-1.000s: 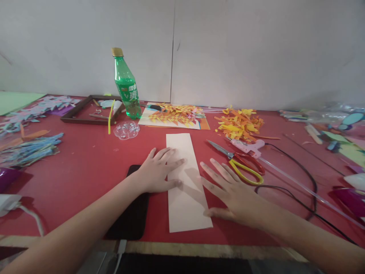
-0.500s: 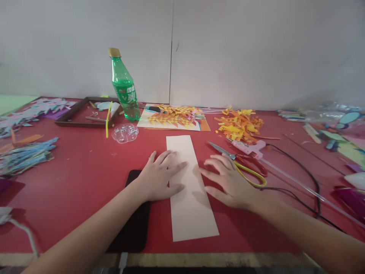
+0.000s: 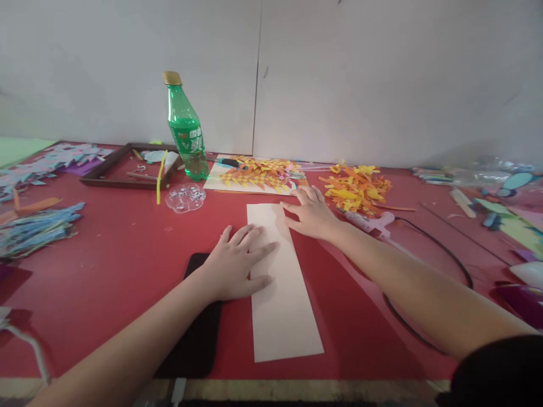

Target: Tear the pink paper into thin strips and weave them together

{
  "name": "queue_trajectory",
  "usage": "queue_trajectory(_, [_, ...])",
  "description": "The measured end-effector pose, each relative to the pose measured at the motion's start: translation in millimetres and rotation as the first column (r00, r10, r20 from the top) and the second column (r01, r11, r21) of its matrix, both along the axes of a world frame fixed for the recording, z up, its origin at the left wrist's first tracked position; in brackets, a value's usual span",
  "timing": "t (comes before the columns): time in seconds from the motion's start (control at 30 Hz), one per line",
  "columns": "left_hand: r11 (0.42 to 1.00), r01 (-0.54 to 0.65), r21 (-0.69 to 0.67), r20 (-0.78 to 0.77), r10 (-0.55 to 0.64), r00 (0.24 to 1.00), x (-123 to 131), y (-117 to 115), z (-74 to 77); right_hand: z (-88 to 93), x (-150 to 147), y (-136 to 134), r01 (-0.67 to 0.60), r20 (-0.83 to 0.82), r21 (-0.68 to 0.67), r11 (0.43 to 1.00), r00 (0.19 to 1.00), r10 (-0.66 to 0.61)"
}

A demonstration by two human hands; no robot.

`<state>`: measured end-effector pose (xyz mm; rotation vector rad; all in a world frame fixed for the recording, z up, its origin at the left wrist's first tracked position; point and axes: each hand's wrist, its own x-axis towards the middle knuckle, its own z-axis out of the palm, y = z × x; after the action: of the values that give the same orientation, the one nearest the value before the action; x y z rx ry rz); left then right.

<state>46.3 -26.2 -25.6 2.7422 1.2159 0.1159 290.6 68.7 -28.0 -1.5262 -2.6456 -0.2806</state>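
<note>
A long white paper strip (image 3: 282,305) lies lengthwise on the red table (image 3: 127,249). My left hand (image 3: 237,263) rests flat on the strip's left edge, fingers spread, with the wrist over a black phone (image 3: 193,333). My right hand (image 3: 309,212) reaches forward with fingers stretched out, touching the strip's far right corner, and holds nothing. My right forearm covers the scissors. A woven orange and yellow paper piece (image 3: 258,172) lies just beyond the right hand.
A green bottle (image 3: 185,127) stands at the back. Beside it lie a wooden frame (image 3: 127,169) and a clear tray of googly eyes (image 3: 185,198). Orange and yellow scraps (image 3: 356,186), a glue gun (image 3: 375,221) and a black cable (image 3: 449,260) sit right; blue strips (image 3: 36,229) left.
My right hand has moved from beside the strip near the scissors forward to the strip's far right corner. The left hand has stayed on the strip.
</note>
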Motion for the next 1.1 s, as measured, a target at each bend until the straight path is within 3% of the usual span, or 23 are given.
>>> queue_trajectory(0.1, [1.0,0.003,-0.004,0.001,-0.003,1.0,0,0,0.0,2.6,-3,12,0.013,-0.001,-0.069,0.998,1.0,-0.013])
queue_trajectory(0.2, [1.0,0.0,-0.008,0.001,0.0,1.0,0,-1,0.7,1.5,-5,10,-0.032,0.043,-0.027,0.999,0.999,0.033])
queue_trajectory(0.37, [1.0,-0.006,-0.014,0.003,0.006,1.0,0,-1,0.9,-1.4,-3,-18,-0.024,0.038,0.105,0.994,0.999,0.02])
queue_trajectory(0.5, [1.0,0.0,-0.019,0.003,0.0,1.0,0,-1,1.4,4.8,7,-40,-0.053,0.023,0.129,0.99,0.998,0.051])
queue_trajectory(0.63, [1.0,0.007,-0.021,-0.001,-0.007,1.0,0,0,2.5,6.4,18,-53,0.01,-0.072,0.155,0.988,0.997,0.001])
queue_trajectory(0.87, [1.0,0.0,-0.031,-0.003,0.0,1.0,1,0,2.1,-4.3,17,-55,-0.049,-0.169,0.08,0.996,0.984,0.062])
queue_trajectory(1.1, [0.999,-0.011,-0.041,-0.023,0.01,1.0,1,0,4.3,1.1,19,-69,-0.143,-0.168,0.014,0.99,0.975,0.143])
